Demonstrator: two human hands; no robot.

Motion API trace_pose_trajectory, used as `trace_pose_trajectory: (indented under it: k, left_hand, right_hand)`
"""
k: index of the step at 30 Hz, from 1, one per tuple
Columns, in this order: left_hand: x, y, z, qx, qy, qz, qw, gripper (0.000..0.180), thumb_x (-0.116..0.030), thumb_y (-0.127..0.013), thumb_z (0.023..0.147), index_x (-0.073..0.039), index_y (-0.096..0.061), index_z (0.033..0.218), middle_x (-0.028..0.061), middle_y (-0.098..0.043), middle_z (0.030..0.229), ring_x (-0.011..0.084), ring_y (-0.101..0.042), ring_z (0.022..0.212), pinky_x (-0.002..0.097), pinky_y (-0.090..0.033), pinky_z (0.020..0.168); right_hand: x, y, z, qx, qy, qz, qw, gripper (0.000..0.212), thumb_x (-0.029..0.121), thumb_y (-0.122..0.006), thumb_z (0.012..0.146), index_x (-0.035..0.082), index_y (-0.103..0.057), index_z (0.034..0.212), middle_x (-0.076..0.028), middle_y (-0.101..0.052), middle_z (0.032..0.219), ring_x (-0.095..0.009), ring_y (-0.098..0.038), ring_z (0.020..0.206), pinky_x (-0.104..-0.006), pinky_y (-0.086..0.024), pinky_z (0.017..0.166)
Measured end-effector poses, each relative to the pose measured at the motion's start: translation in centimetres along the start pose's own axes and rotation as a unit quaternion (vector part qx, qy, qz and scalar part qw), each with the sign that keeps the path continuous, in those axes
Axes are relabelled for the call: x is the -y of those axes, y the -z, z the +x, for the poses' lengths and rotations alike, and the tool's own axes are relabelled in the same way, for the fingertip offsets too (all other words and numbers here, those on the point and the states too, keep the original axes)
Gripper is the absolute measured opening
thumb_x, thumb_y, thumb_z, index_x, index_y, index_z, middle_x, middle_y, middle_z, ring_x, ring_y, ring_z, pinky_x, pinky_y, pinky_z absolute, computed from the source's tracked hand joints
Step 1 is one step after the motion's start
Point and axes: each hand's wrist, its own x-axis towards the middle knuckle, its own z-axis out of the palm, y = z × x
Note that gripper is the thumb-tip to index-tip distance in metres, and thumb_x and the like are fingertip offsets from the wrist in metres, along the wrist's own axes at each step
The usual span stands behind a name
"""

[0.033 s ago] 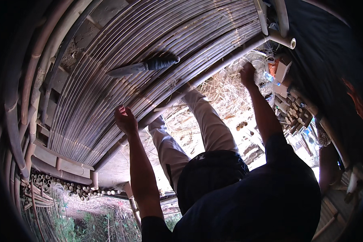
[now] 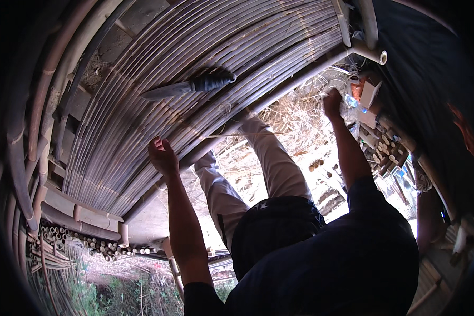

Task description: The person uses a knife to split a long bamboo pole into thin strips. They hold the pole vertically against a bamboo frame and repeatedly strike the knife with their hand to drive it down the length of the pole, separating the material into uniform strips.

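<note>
My right grip [image 2: 332, 104] has shifted outward, well right of the black-handled metal knife [image 2: 196, 84] on the brown slatted bamboo desk [image 2: 116, 152], so the thin tan strip [image 2: 247, 134] below the knife seems in work, though I cannot tell whether either that or my left grip [image 2: 164, 159], below the blade, holds it.

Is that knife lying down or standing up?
Lying down: the knife rests along the bamboo slats, with its pointed blade and dark handle both stretched across them.
</note>
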Motion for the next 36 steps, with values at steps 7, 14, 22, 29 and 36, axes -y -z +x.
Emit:
trace_pose_trajectory:
  k: [7, 14, 22, 29, 36]
  left_hand:
    - [0.8, 3.1, 6.3, -0.045, -0.056, 0.023, 0.997, 0.024, -0.015, -0.066, 0.088, -0.004, -0.062, 0.109, 0.0136, -0.066, 0.095, 0.0260, -0.066, 0.083, 0.0372, -0.054, 0.075]
    - [-4.4, 5.7, 15.0, -0.079, -0.246, 0.181, 0.949, 0.040, -0.018, -0.063, 0.088, -0.002, -0.053, 0.123, 0.0227, -0.057, 0.116, 0.0400, -0.054, 0.110, 0.0496, -0.045, 0.095]
    - [-11.0, 6.3, 24.3, -0.024, -0.295, 0.225, 0.929, 0.054, -0.029, -0.065, 0.092, -0.001, -0.047, 0.135, 0.0227, -0.055, 0.129, 0.0381, -0.051, 0.123, 0.0461, -0.042, 0.105]
    - [-10.8, 3.8, 26.9, 0.015, -0.327, 0.228, 0.917, 0.049, -0.025, -0.066, 0.090, -0.004, -0.052, 0.132, 0.0192, -0.058, 0.126, 0.0361, -0.055, 0.119, 0.0447, -0.045, 0.101]
    - [-14.2, 6.5, 29.3, -0.209, -0.402, 0.184, 0.872, 0.063, -0.043, -0.059, 0.094, -0.005, -0.041, 0.140, 0.0199, -0.052, 0.135, 0.0389, -0.052, 0.122, 0.0489, -0.042, 0.106]
  right_hand:
    - [-8.2, 6.1, -3.8, -0.252, -0.181, -0.071, 0.948, 0.085, 0.019, -0.079, 0.076, -0.007, -0.027, 0.138, -0.027, -0.043, 0.132, -0.044, -0.046, 0.121, -0.0483, -0.035, 0.108]
    - [29.5, -3.4, -2.7, 0.099, 0.212, 0.042, 0.971, 0.075, 0.014, -0.080, 0.070, 0.010, -0.047, 0.137, -0.013, -0.046, 0.138, -0.034, -0.042, 0.129, -0.0462, -0.035, 0.106]
    - [38.2, -8.6, -0.8, 0.202, 0.272, -0.085, 0.937, 0.065, 0.021, -0.079, 0.073, 0.012, -0.049, 0.129, -0.010, -0.056, 0.121, -0.030, -0.056, 0.114, -0.0470, -0.047, 0.091]
    - [35.7, -4.9, -3.0, 0.320, 0.164, -0.022, 0.933, 0.045, 0.013, -0.075, 0.066, 0.003, -0.052, 0.104, -0.018, -0.058, 0.100, -0.038, -0.063, 0.093, -0.0478, -0.052, 0.081]
    - [27.4, -0.4, -11.8, 0.335, 0.052, 0.099, 0.936, 0.056, 0.027, -0.077, 0.074, 0.010, -0.051, 0.121, -0.017, -0.065, 0.090, -0.038, -0.067, 0.083, -0.0470, -0.053, 0.072]
